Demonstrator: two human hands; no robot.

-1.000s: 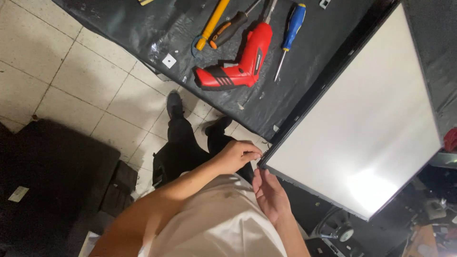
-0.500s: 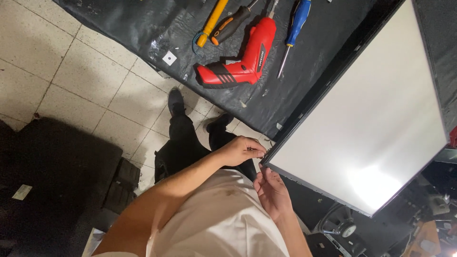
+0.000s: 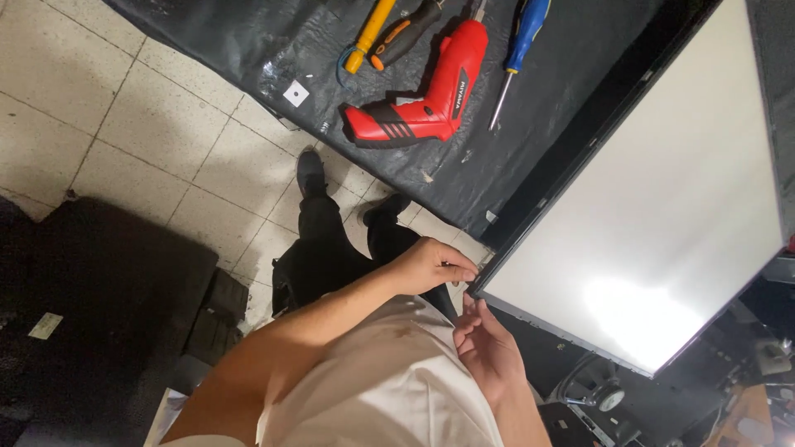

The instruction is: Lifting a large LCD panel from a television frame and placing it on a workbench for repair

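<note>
A large flat white panel in a thin dark frame [image 3: 654,215] lies tilted across the black-covered bench. Its near corner [image 3: 479,283] points toward me. My left hand [image 3: 431,265] reaches in from the lower left, and its fingertips pinch that corner. Just below the corner is my right hand [image 3: 487,348], palm up with fingers loosely curled and nothing in it. My white shirt fills the bottom of the view, with my dark trousers and shoes on the tiled floor beneath.
On the black sheet [image 3: 248,41] lie a red cordless screwdriver [image 3: 418,99], a blue-handled screwdriver [image 3: 520,45], a yellow-handled tool [image 3: 368,37] and an orange-and-black one [image 3: 406,33]. A dark case [image 3: 91,314] sits on the floor at left. Cluttered equipment [image 3: 604,393] stands at lower right.
Both hands stay at the panel's near corner. The view has drifted slightly, so the tools sit a little higher in the frame.
</note>
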